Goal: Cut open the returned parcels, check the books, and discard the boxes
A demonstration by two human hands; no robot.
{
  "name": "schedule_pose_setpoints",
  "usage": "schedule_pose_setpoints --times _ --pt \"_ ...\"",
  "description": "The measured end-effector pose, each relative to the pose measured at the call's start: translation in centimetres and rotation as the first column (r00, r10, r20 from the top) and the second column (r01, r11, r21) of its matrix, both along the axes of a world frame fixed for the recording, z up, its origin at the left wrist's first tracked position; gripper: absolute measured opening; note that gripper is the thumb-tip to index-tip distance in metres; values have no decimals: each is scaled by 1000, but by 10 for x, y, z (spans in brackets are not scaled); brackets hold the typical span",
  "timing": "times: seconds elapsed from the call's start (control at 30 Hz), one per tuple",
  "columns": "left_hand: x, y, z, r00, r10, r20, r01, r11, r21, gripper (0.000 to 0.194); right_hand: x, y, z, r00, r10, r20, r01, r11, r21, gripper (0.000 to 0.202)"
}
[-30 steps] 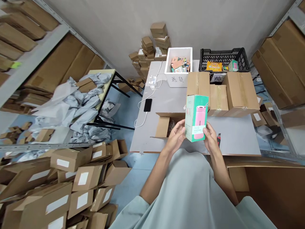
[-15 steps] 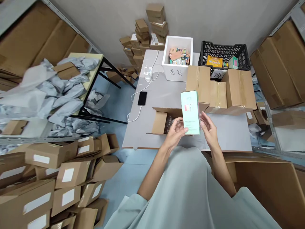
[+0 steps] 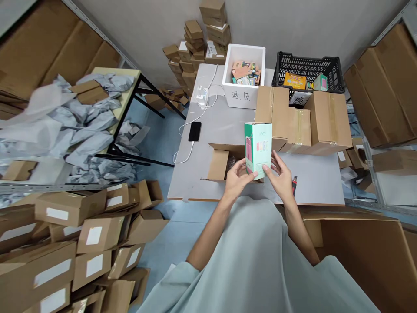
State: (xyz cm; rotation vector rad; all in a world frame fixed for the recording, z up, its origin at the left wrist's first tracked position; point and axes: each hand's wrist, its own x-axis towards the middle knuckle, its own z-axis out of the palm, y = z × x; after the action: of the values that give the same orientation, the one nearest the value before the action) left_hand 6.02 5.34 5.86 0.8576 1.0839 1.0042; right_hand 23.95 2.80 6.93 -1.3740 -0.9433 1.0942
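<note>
A mint-green product box (image 3: 262, 150) with small coloured pictures stands upright between my hands, above the table's front part. My left hand (image 3: 237, 177) grips its lower left, thumb across the front. On the lower right, my right hand (image 3: 280, 176) is closed on the same box, its thumb on the front face. Just behind and left of it lies an open cardboard box (image 3: 217, 165) with dark, crinkled wrapping inside, partly hidden by the product box and my left hand. A red and black tool (image 3: 294, 184), probably a cutter, rests beside my right wrist.
On the grey table (image 3: 185, 184) are a phone (image 3: 194, 131) on a cable, a white foam bin (image 3: 241, 96), a black crate (image 3: 309, 65) and closed cartons (image 3: 329, 124). Left are stacked cartons (image 3: 94, 234); a large open carton (image 3: 365, 252) stands at the right.
The green box has turned, so its left side with a pink picture now shows. My right hand has moved in from its right edge onto its lower front. The red tool has come into view.
</note>
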Motion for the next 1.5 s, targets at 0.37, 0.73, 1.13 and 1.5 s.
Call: schedule_pose_setpoints --times 0.37,0.73,1.13,1.5 --pt "-26 3 13 969 -197 150 205 978 -41 79 -3 0 4 971 173 -163 -168 985 43 99" --pt "-3 -21 17 962 186 -198 -149 971 188 85 -18 -1 8 998 27 64 -31 997 65 107" --pt "-34 -13 3 983 -146 110 142 989 40 87 -14 -8 3 982 154 -114 -149 988 50 100" --pt "-38 -34 25 978 160 -137 -124 962 242 79 -71 -11 21 987 -77 138 70 996 55 117"
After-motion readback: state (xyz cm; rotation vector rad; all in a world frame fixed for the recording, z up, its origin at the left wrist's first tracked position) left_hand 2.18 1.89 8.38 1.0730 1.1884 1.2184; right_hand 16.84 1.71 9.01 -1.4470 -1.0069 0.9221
